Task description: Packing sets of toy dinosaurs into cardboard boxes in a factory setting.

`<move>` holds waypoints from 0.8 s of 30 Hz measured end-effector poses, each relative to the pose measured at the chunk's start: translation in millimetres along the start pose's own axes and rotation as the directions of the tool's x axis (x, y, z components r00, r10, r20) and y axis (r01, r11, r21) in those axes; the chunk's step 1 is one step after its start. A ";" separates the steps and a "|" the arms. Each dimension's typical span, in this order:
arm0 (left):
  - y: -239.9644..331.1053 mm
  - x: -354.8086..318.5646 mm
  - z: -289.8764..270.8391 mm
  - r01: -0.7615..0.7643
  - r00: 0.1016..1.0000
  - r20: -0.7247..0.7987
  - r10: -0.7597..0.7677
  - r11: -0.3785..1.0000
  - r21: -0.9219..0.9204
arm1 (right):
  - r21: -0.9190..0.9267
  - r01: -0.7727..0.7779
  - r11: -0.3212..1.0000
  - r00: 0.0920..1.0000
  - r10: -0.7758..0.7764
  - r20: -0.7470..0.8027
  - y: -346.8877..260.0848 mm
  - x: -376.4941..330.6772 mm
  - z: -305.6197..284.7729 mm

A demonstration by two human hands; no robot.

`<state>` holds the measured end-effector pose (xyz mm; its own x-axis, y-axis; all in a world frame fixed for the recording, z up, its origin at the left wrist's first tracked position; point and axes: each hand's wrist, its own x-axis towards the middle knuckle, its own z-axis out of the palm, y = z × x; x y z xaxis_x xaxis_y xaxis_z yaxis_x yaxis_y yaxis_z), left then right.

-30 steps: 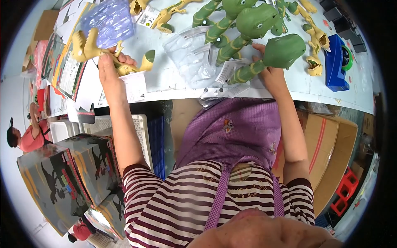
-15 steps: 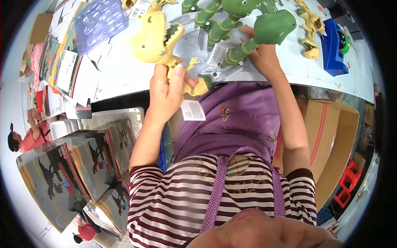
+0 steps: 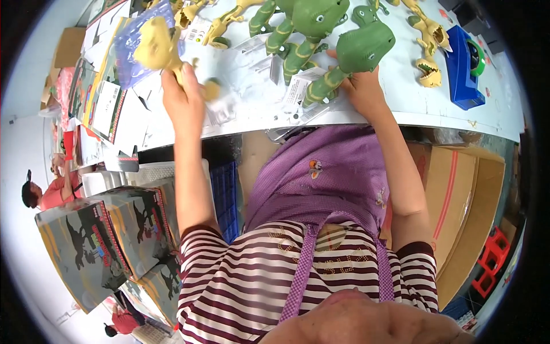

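Evidently, in the head view, the only one, the step in hand is holding one toy aloft: the left hand [image 3: 184, 103] is wrapped around the yellow dinosaur [image 3: 154, 49] below its head, over the left part of the table [image 3: 157, 123]. Its head overlaps some violet-blue plastic [image 3: 127, 69] in the picture, while its lower body blurs beside the wrist. The right hand [image 3: 365, 94] reaches behind the neck of the nearest green dinosaur [image 3: 366, 49]; that head hides most of the fingers, so whether they grip or merely touch I cannot tell. My judgement is that the next move calls for a firm left hold, with the right arm clear of the crowded necks. Both toys look like smooth, matte moulded plastic: the yellow head rounded, the green neck thick, curved and ringed with paler bands. A stiff white tag [image 3: 296, 90] lies against that neck. Clear packaging [image 3: 243, 77], thin and glossy, spreads between the hands. More green dinosaurs [image 3: 321, 20] cluster behind, and open-mouthed yellow heads [image 3: 429, 73] lie near a blocky blue dispenser [image 3: 465, 86].
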<state>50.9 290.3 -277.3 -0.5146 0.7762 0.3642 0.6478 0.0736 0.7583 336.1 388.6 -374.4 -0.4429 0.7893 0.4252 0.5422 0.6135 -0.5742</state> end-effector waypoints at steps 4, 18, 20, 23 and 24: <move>-50.9 57.9 -10.8 -0.118 0.986 -0.051 0.158 0.882 0.457 | -0.044 0.011 0.999 0.999 -0.013 -0.035 -2.4 1.4 0.9; -62.6 126.5 106.6 -0.451 0.873 0.462 0.157 0.619 0.643 | 0.012 -0.065 0.998 0.994 0.064 0.092 -8.9 7.7 -2.0; -63.2 130.0 104.4 -0.475 0.858 0.491 0.154 0.604 0.640 | 0.010 -0.061 0.998 0.995 0.060 0.083 -7.4 8.4 -2.7; -61.6 130.9 100.0 -0.479 0.859 0.490 0.149 0.570 0.667 | 0.030 -0.071 0.997 0.994 0.069 0.080 -5.4 6.6 -4.0; -61.8 131.5 98.2 -0.455 0.878 0.458 0.144 0.553 0.698 | 0.052 -0.084 0.995 0.993 0.079 0.090 -4.7 6.3 -3.6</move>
<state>-1.6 449.3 -329.4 -0.1015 0.9782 0.1811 0.9844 0.1250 -0.1235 333.3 390.8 -366.6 -0.4613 0.8301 0.3134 0.5394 0.5428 -0.6437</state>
